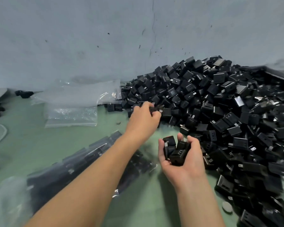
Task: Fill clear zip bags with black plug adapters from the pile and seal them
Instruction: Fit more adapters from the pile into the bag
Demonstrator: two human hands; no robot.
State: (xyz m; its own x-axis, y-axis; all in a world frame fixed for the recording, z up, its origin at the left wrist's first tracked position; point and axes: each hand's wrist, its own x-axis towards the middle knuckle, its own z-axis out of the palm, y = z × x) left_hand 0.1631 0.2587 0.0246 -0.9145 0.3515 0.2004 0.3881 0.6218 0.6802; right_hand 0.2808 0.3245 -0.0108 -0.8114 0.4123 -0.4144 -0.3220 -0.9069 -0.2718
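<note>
A large pile of black plug adapters (pixel 220 112) covers the right half of the green table (pixel 31 141). My left hand (pixel 143 118) reaches to the pile's left edge, its fingers curled round a black adapter (pixel 155 108). My right hand (pixel 182 158) is cupped palm up near the pile's front, holding several black adapters (pixel 175 150). A stack of empty clear zip bags (pixel 72 104) lies at the back left against the wall. Filled zip bags of adapters (pixel 82 163) lie under my left forearm.
A grey wall (pixel 105 38) stands right behind the table. Dark objects (pixel 24 93) and a white cable (pixel 0 135) sit at the far left. A small grey round disc (pixel 227 207) lies at the pile's front edge. Crinkled clear plastic (pixel 8 197) fills the lower left corner.
</note>
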